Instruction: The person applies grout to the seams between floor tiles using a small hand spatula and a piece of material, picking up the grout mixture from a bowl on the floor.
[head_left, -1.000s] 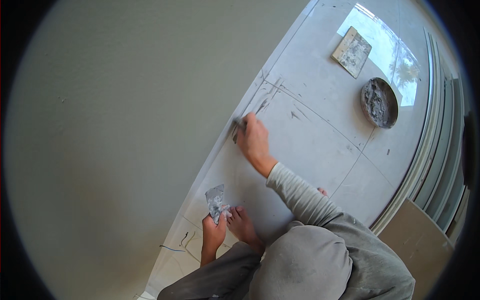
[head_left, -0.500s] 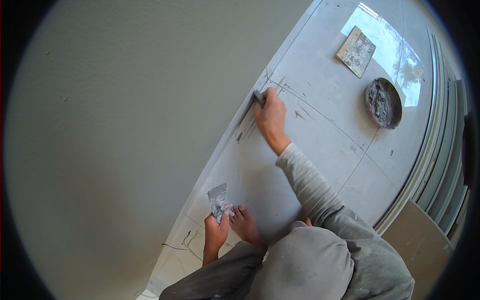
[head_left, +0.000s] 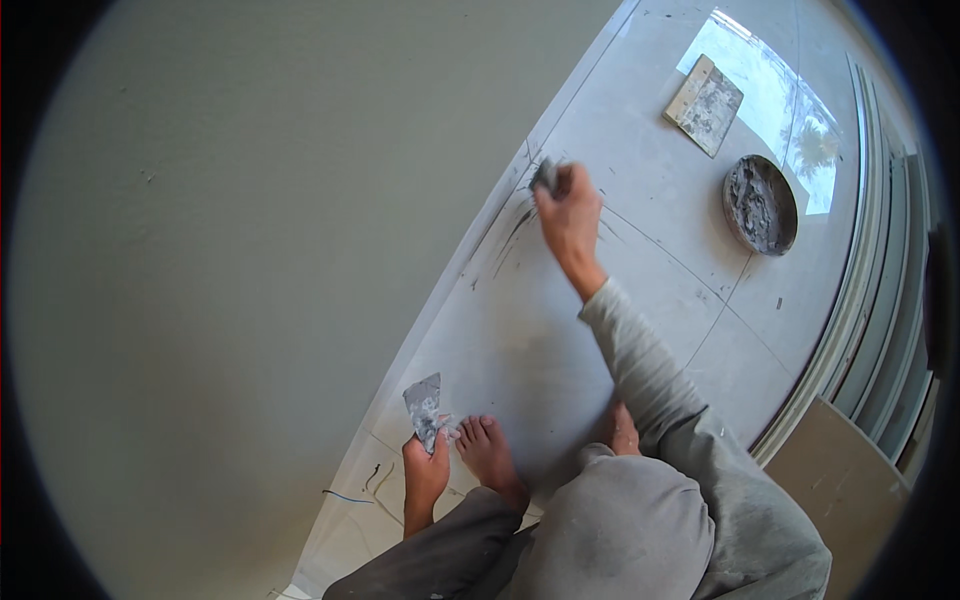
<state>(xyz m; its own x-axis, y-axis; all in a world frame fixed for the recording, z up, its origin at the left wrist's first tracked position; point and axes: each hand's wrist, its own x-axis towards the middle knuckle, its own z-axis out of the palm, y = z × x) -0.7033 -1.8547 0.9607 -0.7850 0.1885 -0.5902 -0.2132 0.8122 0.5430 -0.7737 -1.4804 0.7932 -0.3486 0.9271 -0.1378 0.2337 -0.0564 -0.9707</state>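
My right hand (head_left: 572, 222) pinches a small dark grey scraper (head_left: 545, 175), held at the tiled floor beside the foot of the wall. Dark grey smears (head_left: 515, 235) streak the tiles around it, along a joint line. Low by my bare foot, my left hand (head_left: 426, 475) grips a putty knife (head_left: 423, 398), its wide blade pointing up and coated with grey paste. Most of that knife's handle is hidden in my fingers. To the right of my right hand stands a round bowl (head_left: 731, 222) with thick grey paste (head_left: 762, 205) inside.
A paste-smeared rectangular board (head_left: 708, 105) lies on the floor near the bowl. The pale wall (head_left: 250, 250) fills the left side, with a light skirting (head_left: 432, 312) along its base. Loose wires (head_left: 375, 482) lie by my left hand. Long rails (head_left: 858, 270) and a brown panel (head_left: 835, 490) bound the right.
My right hand has moved a little farther along the wall and slightly right with the scraper, and the smears look thinner. My left hand still holds the putty knife.
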